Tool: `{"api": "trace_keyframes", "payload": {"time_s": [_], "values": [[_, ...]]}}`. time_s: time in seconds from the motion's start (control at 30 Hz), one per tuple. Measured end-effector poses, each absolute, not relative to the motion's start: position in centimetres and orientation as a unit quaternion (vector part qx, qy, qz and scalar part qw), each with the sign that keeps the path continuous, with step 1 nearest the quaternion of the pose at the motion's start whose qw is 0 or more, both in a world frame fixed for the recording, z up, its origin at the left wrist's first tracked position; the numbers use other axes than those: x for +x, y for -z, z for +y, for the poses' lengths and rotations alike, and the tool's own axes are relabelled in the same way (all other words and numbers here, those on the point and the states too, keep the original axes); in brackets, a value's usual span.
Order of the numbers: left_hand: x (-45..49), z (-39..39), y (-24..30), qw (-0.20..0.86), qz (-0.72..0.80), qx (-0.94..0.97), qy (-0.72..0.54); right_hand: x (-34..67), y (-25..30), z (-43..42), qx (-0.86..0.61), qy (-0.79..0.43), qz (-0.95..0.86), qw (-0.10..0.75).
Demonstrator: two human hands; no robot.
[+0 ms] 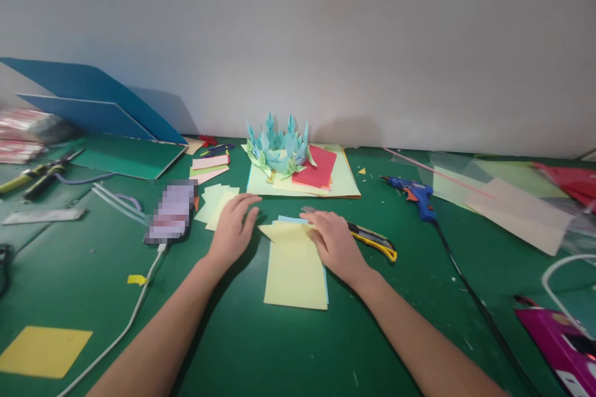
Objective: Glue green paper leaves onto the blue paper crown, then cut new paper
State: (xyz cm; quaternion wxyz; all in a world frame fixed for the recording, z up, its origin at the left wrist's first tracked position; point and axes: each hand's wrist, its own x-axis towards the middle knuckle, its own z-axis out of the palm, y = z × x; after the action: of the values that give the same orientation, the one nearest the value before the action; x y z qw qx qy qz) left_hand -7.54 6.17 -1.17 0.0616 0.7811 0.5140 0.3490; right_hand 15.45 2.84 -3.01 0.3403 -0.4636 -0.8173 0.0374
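A pale yellow sheet of paper (297, 273) lies before me on the green table, its upper edge partly folded and a pointed corner sticking out to the left. Light blue paper (288, 219) peeks out beneath it at the top and right edges. My right hand (336, 242) grips the sheet's top right part, fingers bent over it. A yellow and black utility knife (375, 240) lies just beyond that hand. My left hand (235, 226) is open, fingers loosely curved and apart, left of the sheet and beside small pale yellow papers (215, 203).
A blue folded-paper crown (279, 146) stands on stacked sheets at the back, beside red paper (317, 166). Right of it lies a blue glue gun (414, 194) with its cord. To the left are a phone (172, 211) on a white cable, pliers (44, 177) and a yellow sheet (45, 351).
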Motion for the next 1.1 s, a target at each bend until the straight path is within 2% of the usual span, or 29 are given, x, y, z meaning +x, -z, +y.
{"api": "trace_keyframes", "payload": {"time_s": [0.1,0.2,0.37,0.47,0.57,0.73,0.83,0.97,1.1], "values": [[-6.2,5.3,1.3,0.115,0.506,0.788,-0.331,16.2,2.7,3.0,-0.456,-0.032,-0.774,0.438],[-5.4,4.7,1.2,0.147,0.461,0.83,-0.277,17.5,2.3,3.2,-0.495,0.007,-0.729,0.473],[-4.9,4.3,0.9,0.169,0.385,0.893,-0.16,19.4,2.6,3.9,-0.566,0.089,-0.711,0.408],[-4.8,4.3,0.8,0.168,0.392,0.893,-0.142,19.4,2.7,3.9,-0.6,0.15,-0.705,0.347],[-4.8,4.3,0.9,0.167,0.396,0.89,-0.152,18.4,2.2,3.1,-0.602,0.178,-0.708,0.324],[-4.9,4.1,1.1,0.176,0.39,0.885,-0.185,16.4,2.3,2.1,-0.517,0.027,-0.808,0.283],[-4.9,3.9,1.1,0.208,0.376,0.877,-0.214,15.8,2.9,2.0,-0.519,-0.043,-0.804,0.287],[-4.6,3.9,1.2,0.274,0.411,0.817,-0.297,15.4,3.0,2.0,-0.511,-0.107,-0.768,0.37],[-4.1,4.1,1.5,0.428,0.485,0.666,-0.371,15.3,2.7,1.9,-0.532,-0.144,-0.693,0.465]]}}
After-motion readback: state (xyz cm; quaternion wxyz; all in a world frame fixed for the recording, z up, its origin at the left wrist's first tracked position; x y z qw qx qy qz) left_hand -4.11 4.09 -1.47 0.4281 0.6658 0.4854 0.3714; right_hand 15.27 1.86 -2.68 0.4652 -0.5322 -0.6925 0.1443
